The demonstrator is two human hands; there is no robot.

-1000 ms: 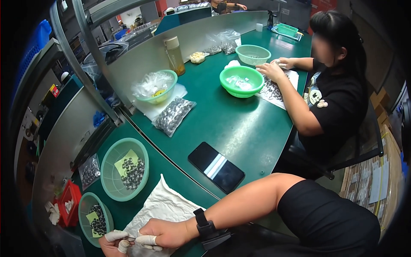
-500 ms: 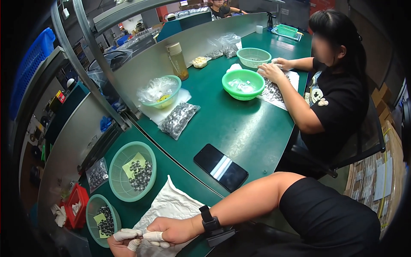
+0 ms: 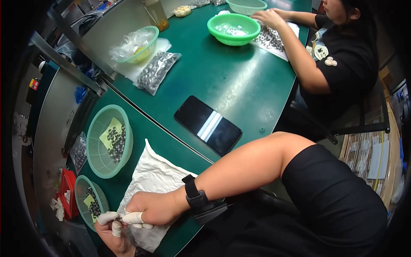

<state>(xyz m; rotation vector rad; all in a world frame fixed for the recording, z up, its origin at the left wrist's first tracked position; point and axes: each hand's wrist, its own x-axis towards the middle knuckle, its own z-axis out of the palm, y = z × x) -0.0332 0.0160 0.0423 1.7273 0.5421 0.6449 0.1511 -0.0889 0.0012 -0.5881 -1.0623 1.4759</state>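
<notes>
My right hand (image 3: 155, 208) reaches in from the right above a white cloth (image 3: 147, 171), white finger cots on its closed fingers. Its fingertips meet those of my left hand (image 3: 112, 233), which also wears white finger cots and is pinched. Something tiny and dark shows between the fingertips, too small to name. Beside my left hand stands a small green basket (image 3: 102, 192) holding small shiny metal parts and a yellow note. Beyond it, a larger green basket (image 3: 95, 147) holds similar round metal parts and a yellow note.
A black phone (image 3: 207, 125) lies on the green table. Behind it are a bag of metal parts (image 3: 157, 72) and a green bowl with plastic bags (image 3: 147, 48). A red bin (image 3: 68, 192) stands far left. At right a co-worker (image 3: 338, 64) handles parts beside a bright green basket (image 3: 233, 38).
The view has tilted down and shifted, so the table things sit higher in the picture. My hands stay together over the cloth's edge, fingertips still meeting.
</notes>
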